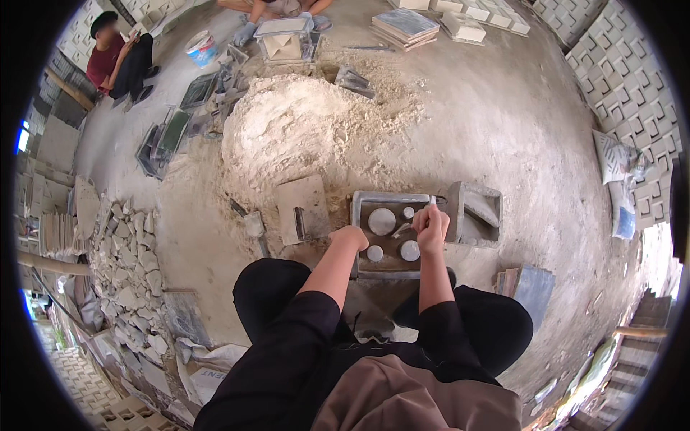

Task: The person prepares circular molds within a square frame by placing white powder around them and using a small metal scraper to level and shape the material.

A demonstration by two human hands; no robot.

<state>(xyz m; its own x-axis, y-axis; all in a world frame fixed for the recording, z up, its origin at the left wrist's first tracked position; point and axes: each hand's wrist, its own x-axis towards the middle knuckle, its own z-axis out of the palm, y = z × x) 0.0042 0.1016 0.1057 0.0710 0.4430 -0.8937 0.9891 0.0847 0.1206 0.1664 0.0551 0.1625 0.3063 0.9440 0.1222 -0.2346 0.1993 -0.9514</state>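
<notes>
A rectangular grey casting mould (pixel 392 274) lies in front of me between my knees. Inside its raised walls stand several round pale discs of different sizes, among them a large disc (pixel 382 221) and a smaller disc (pixel 410 250). My left hand (pixel 350 238) is closed at the mould's left wall, its fingertips mostly hidden. On the opposite side my right hand (pixel 431 228) makes a fist over the right wall, and a short pale end shows just above it. Left of the mould a flat plate with a handle (pixel 302 208) rests on the floor.
A large heap of pale powder (pixel 287 122) lies beyond the mould. An open grey box (pixel 478 215) stands at its right, a trowel (pixel 255 226) at the left. Broken pieces (pixel 133 273) are piled far left. Two other people work or sit at the back, near a bucket (pixel 201 49).
</notes>
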